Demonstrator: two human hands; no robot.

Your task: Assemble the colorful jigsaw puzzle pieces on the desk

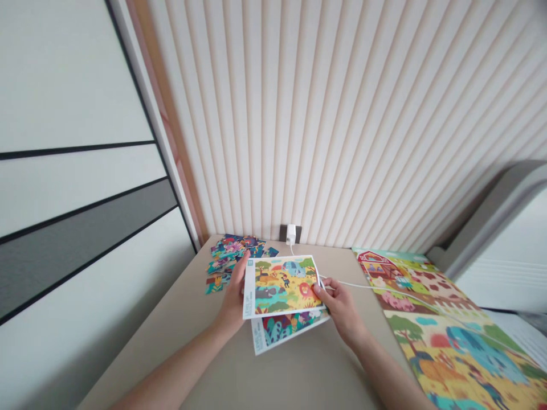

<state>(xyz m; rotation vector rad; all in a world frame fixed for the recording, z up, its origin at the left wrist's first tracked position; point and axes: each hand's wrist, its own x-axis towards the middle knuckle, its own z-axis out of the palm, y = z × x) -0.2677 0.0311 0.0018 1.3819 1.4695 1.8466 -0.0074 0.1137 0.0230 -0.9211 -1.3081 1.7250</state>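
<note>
Cards, two, held above the tabletop [256,381], toward the middle of its width. We list the upper card [284,287] as white-bordered, printed with a savanna scene: trees, a blue elephant, a red lion, a small figure. The lower card [293,329], dark with leaves and flowers, lies beneath it, fanned out toward the near edge; only its lower strip shows.

Left hand [233,299]: at the upper card's left edge, thumb upright by the far left corner, fingers largely hidden behind; we read this as a light hold. Right hand [338,304]: pinching the upper card's right edge, thumb on the face beside the lion. Whether its hidden fingers also grip the lower card, we cannot tell.

Loose puzzle pieces [233,249], many-coloured, heaped at the tabletop's far left corner. Farm picture [404,279], flat, reaching the far edge on the right side, with red barn and pink pigs. Savanna picture [465,364], flat, adjoining it on the near side. White charger [291,234], one, just beyond the far edge; we trace a white cable [354,285] rightward across the farm picture.
</note>
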